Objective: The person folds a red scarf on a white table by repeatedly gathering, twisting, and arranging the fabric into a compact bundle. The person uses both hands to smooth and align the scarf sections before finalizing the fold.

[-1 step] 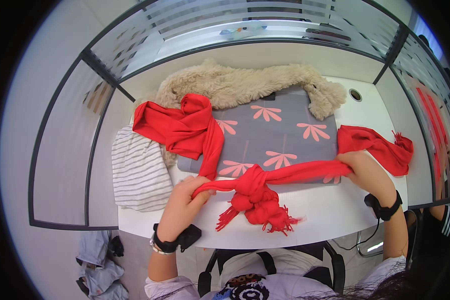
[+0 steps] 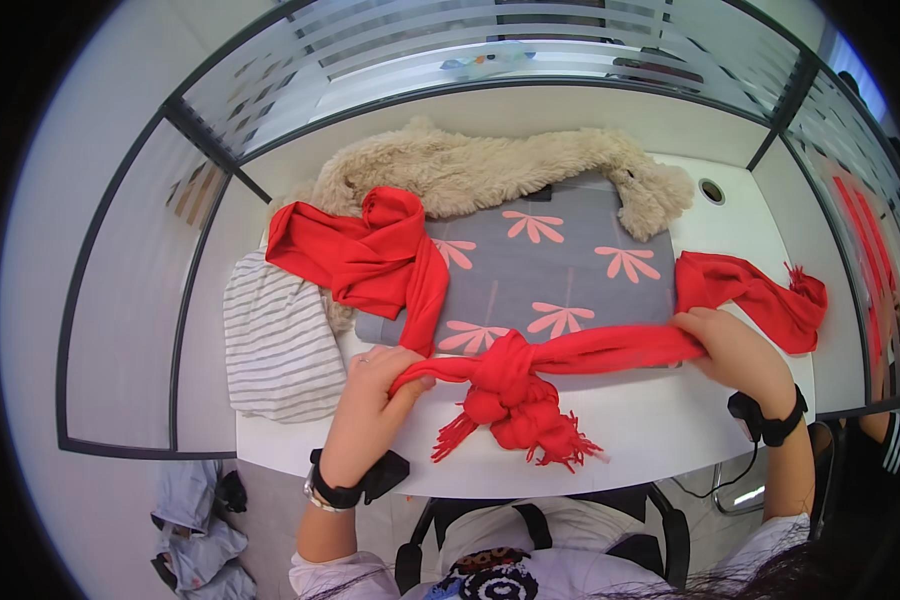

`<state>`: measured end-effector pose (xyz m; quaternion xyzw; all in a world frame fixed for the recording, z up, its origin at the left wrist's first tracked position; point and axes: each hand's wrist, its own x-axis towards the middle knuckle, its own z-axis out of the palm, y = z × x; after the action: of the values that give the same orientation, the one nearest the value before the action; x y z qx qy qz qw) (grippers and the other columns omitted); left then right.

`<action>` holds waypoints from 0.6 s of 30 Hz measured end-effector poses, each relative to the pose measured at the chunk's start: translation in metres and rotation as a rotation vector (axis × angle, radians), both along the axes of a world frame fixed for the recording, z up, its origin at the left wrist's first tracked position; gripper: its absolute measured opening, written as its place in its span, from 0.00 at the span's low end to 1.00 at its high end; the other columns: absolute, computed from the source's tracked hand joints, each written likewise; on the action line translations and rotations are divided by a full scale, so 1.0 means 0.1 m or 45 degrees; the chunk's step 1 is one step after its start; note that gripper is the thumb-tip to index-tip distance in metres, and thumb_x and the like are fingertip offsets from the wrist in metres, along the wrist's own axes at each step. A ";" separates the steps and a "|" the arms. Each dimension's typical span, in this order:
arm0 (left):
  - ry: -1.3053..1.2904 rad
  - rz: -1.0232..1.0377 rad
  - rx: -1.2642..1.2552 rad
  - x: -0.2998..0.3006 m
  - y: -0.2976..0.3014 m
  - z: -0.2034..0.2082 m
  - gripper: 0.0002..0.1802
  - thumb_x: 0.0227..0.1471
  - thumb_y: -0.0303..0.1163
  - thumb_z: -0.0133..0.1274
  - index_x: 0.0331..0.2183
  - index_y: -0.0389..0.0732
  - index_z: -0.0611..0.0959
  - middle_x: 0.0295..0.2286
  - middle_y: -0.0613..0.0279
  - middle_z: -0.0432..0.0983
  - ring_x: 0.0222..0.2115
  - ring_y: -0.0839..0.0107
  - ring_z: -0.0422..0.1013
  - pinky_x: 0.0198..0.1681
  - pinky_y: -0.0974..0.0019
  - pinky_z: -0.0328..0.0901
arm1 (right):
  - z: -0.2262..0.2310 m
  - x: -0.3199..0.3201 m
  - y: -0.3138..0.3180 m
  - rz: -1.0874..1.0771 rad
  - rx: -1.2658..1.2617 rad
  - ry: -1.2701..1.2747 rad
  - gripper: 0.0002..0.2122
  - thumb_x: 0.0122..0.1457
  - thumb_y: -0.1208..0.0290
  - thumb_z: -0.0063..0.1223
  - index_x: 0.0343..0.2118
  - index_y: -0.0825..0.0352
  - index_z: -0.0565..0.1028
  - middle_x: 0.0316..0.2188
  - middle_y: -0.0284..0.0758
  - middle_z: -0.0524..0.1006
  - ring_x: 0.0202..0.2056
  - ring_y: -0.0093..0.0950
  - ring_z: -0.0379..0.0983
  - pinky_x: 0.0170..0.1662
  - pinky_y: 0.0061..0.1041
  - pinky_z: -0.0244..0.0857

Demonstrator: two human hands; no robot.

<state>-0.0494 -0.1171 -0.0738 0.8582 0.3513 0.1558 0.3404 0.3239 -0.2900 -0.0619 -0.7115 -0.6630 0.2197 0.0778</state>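
A red fringed scarf [image 2: 610, 350] stretches between my two hands along the front of the desk. In its middle sits a bulky knot [image 2: 503, 368], with a bunched, fringed part hanging below it onto the white top. My left hand [image 2: 378, 392] is closed round the scarf left of the knot; beyond that hand a loose red heap [image 2: 355, 255] of scarf lies on the cloth. At the right, my right hand [image 2: 738, 355] grips the stretched length, its fingertips partly hidden. More red fabric [image 2: 755, 298] with a small tassel lies just beyond that hand.
Behind the knot lies a folded grey cloth [image 2: 580, 262] with pink flowers. Beige fluffy fabric [image 2: 490, 175] runs along the back, and a striped folded cloth [image 2: 280, 345] lies at left. Partition walls [image 2: 500, 110] enclose the desk; a round cable hole [image 2: 711, 191] is at back right.
Both hands keep their hold with only a very slight shift. The stretch of scarf near my right hand was blurred before and looks sharper now.
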 end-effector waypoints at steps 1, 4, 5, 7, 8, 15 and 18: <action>-0.021 -0.071 0.234 0.09 -0.05 0.06 0.07 0.52 0.24 0.51 0.35 0.37 0.81 0.29 0.56 0.77 0.37 0.57 0.69 0.46 0.61 0.62 | 0.07 -0.07 -0.06 0.027 -0.044 -0.168 0.18 0.48 0.74 0.60 0.44 0.68 0.73 0.43 0.43 0.76 0.45 0.42 0.72 0.45 0.35 0.67; -0.134 -0.133 -0.072 0.21 -0.30 0.19 0.13 0.50 0.23 0.51 0.41 0.37 0.78 0.31 0.57 0.78 0.36 0.53 0.70 0.46 0.58 0.62 | 0.19 -0.40 0.04 0.187 0.404 0.065 0.32 0.47 0.66 0.67 0.56 0.69 0.67 0.55 0.46 0.67 0.53 0.45 0.66 0.54 0.37 0.64; -0.102 -0.131 -0.118 0.21 -0.40 0.17 0.15 0.49 0.23 0.53 0.41 0.36 0.78 0.32 0.54 0.77 0.36 0.52 0.70 0.44 0.56 0.63 | 0.23 -0.56 0.15 0.284 0.539 0.131 0.35 0.47 0.64 0.68 0.58 0.69 0.65 0.56 0.47 0.66 0.53 0.46 0.66 0.56 0.37 0.63; -0.146 -0.182 0.024 0.23 -0.58 0.16 0.18 0.46 0.23 0.56 0.42 0.35 0.78 0.32 0.51 0.76 0.35 0.51 0.70 0.42 0.55 0.64 | 0.27 -0.89 0.29 0.280 0.624 0.406 0.36 0.46 0.62 0.69 0.58 0.69 0.65 0.55 0.46 0.67 0.53 0.45 0.66 0.54 0.38 0.63; -0.182 -0.255 0.107 0.23 -0.64 0.12 0.21 0.44 0.23 0.57 0.44 0.35 0.77 0.33 0.48 0.76 0.34 0.50 0.71 0.41 0.55 0.64 | 0.24 -0.98 0.33 0.271 0.624 0.400 0.36 0.46 0.62 0.69 0.58 0.69 0.65 0.55 0.46 0.67 0.53 0.45 0.66 0.54 0.38 0.63; -0.042 -0.528 0.170 0.17 -0.92 0.09 0.23 0.40 0.28 0.65 0.42 0.37 0.78 0.31 0.53 0.76 0.30 0.53 0.72 0.36 0.56 0.67 | -0.18 -1.17 0.53 0.494 0.310 0.431 0.28 0.42 0.68 0.68 0.48 0.64 0.68 0.41 0.37 0.72 0.42 0.40 0.73 0.39 0.37 0.68; 0.256 -0.233 0.194 0.14 -0.91 0.18 0.19 0.47 0.36 0.63 0.42 0.42 0.80 0.19 0.55 0.74 0.22 0.54 0.73 0.27 0.57 0.66 | -0.12 -0.98 0.50 0.340 0.664 0.131 0.23 0.40 0.71 0.68 0.41 0.63 0.70 0.37 0.35 0.72 0.39 0.38 0.74 0.31 0.36 0.68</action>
<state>-0.0352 -0.2077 -0.0557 0.9213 0.2910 0.0636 0.2501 0.2257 -0.2397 -0.0736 -0.5619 -0.7799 0.0859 0.2621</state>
